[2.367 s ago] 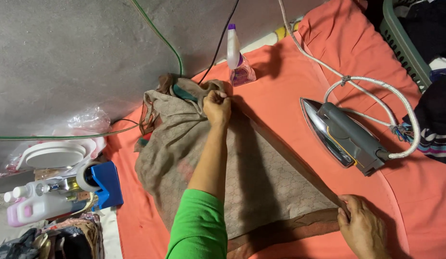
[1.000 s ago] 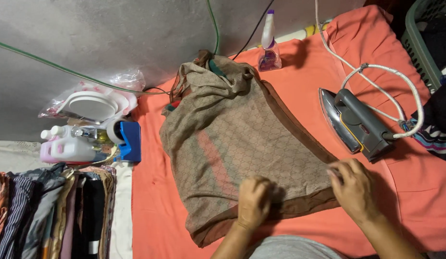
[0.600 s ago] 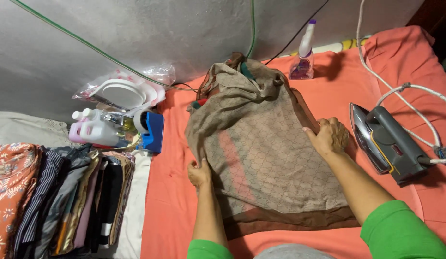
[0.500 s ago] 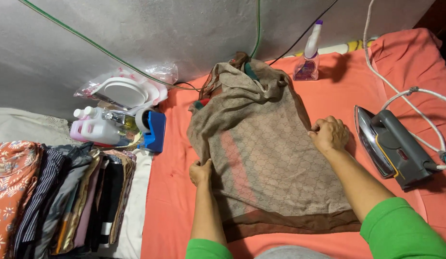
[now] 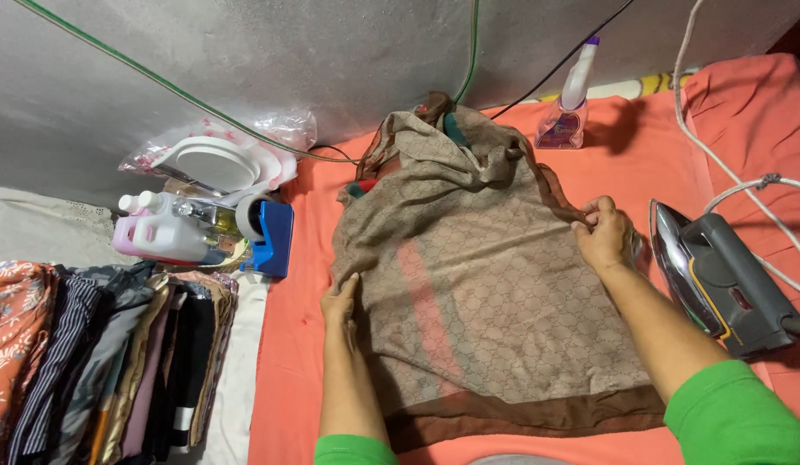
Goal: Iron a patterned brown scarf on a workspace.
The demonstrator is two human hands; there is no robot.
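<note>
Hands: left (image 5: 341, 303) flat on scarf (image 5: 477, 275) edge | right (image 5: 603, 234) pinching hem | fingertips partly hidden

A cloth (image 5: 486, 293) lay on the table (image 5: 641, 155), with the iron (image 5: 719, 280) to its right, a spray bottle (image 5: 570, 108) behind it, and folded clothes (image 5: 99, 362) stacked far left.

The scene is viewed from one head-worn camera, aimed steeply down, close above the orange-covered ironing surface (image 5: 288, 379).
</note>
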